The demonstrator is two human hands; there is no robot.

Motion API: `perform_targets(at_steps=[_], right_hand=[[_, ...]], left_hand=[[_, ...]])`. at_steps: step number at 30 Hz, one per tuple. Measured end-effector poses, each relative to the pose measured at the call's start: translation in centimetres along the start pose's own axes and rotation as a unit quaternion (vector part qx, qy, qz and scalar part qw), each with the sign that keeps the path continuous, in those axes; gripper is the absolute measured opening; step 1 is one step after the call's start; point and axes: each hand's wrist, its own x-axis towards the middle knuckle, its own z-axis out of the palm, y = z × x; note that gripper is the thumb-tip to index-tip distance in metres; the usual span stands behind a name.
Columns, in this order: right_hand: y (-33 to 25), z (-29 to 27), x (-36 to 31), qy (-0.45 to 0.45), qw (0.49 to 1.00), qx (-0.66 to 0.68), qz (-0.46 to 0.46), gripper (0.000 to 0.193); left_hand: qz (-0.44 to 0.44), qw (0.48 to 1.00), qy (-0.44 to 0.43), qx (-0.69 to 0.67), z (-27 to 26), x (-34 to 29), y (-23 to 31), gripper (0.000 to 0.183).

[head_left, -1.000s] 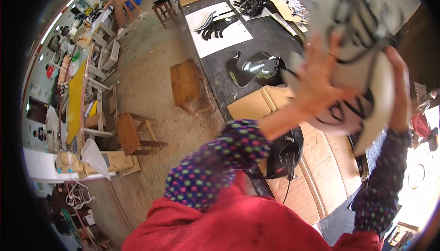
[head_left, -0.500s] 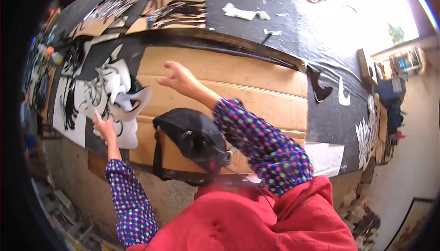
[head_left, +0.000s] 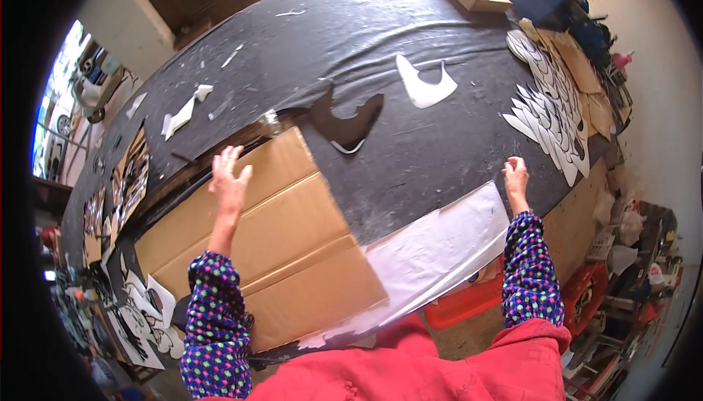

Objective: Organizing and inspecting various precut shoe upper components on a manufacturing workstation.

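Bare black table (head_left: 410, 159) lies open across the middle of the frame between both hands. A dark cut-out (head_left: 344, 124) and a white cut-out (head_left: 425, 87) sit above centre. Stacked white shapes (head_left: 545, 112) crowd the upper right.

Lighting: strong daylight from the far side, top centre, where the picture burns out to white. Glare: a pale sheen runs down the black bench (head_left: 410, 49) from that edge; the white sheet (head_left: 439, 247) at the near edge is bright but keeps its detail. Shadows: soft and short; the left hand (head_left: 228, 181) casts a faint one on the cardboard (head_left: 293, 254). Colour: saturated, slightly warm. Distortion: heavy fisheye; the bench edge bows into an arc and a black circular border cuts off the corners. Sharpness: centre fairly crisp; clutter at the left and right rims is smeared and hard to read. The right hand (head_left: 516, 177) shows slight softness.
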Motion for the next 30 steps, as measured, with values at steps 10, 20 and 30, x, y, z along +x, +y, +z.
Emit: perform_targets(at_steps=[10,20,30], right_hand=[[9.6,-7.7,16.7,-0.080,0.863,-0.380,-0.322,0.076],[9.5,-9.1,22.2,-0.211,0.799,-0.462,-0.321,0.078],[9.9,-3.5,26.5,0.042,0.890,-0.412,-0.191,0.076]], left_hand=[[0.118,0.960,-0.208,0.148,20.2,5.6,23.1,0.076],[0.264,0.934,-0.094,0.223,20.9,6.5,23.4,0.068],[0.351,0.921,-0.087,0.142,28.9,10.7,37.6,0.072]])
